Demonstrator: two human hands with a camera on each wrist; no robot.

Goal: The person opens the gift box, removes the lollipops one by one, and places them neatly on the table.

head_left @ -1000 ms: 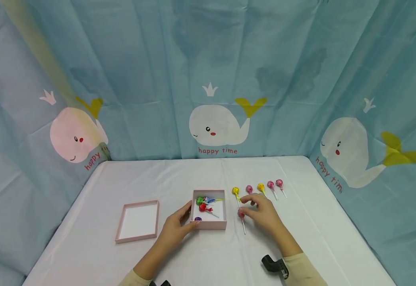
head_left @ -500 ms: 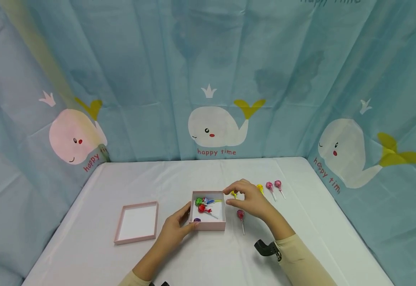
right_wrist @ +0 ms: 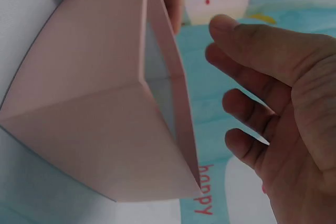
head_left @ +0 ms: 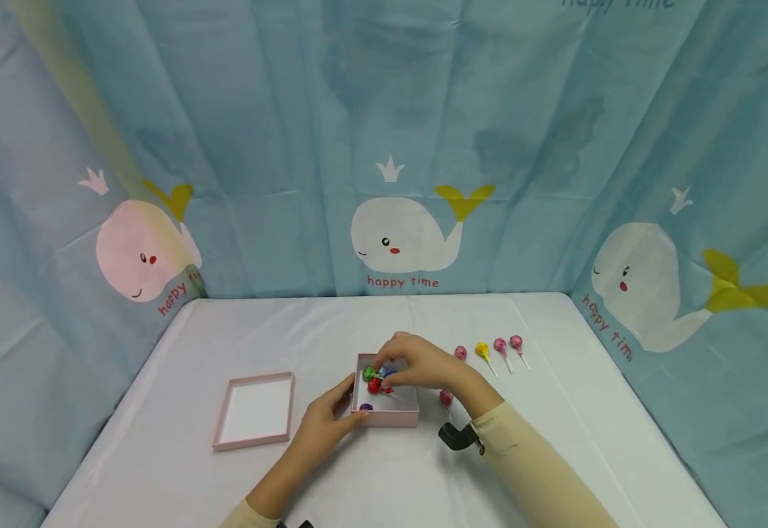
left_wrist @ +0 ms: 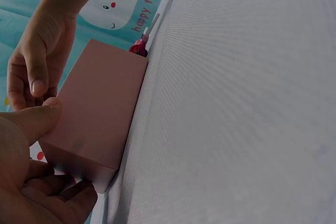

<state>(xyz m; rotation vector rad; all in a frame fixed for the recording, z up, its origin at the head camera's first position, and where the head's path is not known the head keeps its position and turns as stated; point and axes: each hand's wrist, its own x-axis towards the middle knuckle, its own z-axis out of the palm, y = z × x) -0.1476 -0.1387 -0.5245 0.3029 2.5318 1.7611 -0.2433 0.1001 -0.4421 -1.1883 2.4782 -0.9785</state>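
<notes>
My left hand holds a small open pink box at its near left corner, thumb at the front rim and fingers along the side. Inside lie a green lollipop, a red lollipop, a partly covered blue lollipop and a purple lollipop. My right hand reaches over the box from the right, fingertips above the red and blue lollipops. In the right wrist view, the right hand has loosely bent fingers with nothing seen between them.
A pink box lid lies left of the box. Right of it, a pink lollipop lies partly behind my right wrist. Farther back are another pink lollipop, a yellow lollipop and two more pink ones. A whale-print curtain surrounds the table.
My right hand has moved left from the lollipops on the table to over the box, leaving the near pink lollipop lying there. My left hand and the box have stayed put.
</notes>
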